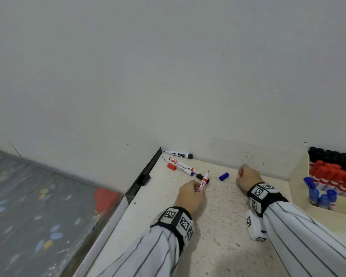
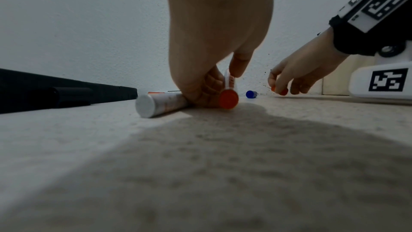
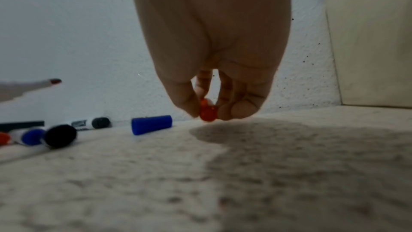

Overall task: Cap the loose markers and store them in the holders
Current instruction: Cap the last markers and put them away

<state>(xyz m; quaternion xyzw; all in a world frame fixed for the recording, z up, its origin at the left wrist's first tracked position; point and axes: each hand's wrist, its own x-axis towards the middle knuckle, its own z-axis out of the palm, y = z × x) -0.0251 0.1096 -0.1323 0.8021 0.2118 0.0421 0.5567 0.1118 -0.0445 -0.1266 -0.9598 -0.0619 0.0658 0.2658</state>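
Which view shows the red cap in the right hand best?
Right wrist: the red cap sits close up, pinched between the right hand's fingertips. The left wrist view shows it small and distant; the head view shows only a red sliver behind the knuckles.

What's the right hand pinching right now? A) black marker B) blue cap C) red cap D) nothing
C: the right hand pinches a red cap between its fingertips just above the table, while the blue cap lies loose beside it.
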